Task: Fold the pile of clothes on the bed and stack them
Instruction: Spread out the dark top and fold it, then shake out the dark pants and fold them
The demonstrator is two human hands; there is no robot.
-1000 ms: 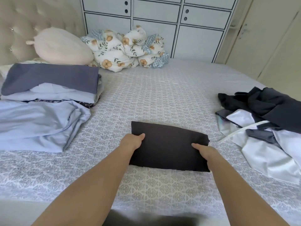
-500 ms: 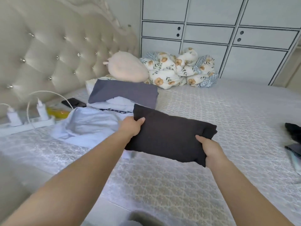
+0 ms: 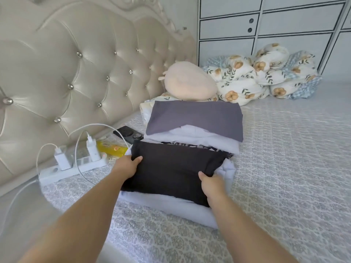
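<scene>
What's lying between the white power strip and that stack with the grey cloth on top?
In the head view, a yellow packet and a black phone lie between the power strip and the grey-topped stack.

Both hands [image 3: 126, 167] [image 3: 212, 185] on folded black garment [image 3: 174, 168] atop pale-blue pile [image 3: 171, 205].

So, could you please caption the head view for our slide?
Both hands, left and right, set a folded black garment onto the pale blue folded clothes.

The bed [image 3: 284, 149] has a grey patterned cover. On it lie a pale blue folded cloth [image 3: 171, 207], a stack of folded clothes [image 3: 193, 120], a flowery blanket [image 3: 262, 80], a white power strip [image 3: 72, 168], a black phone [image 3: 128, 134] and a yellow packet [image 3: 111, 148].
</scene>
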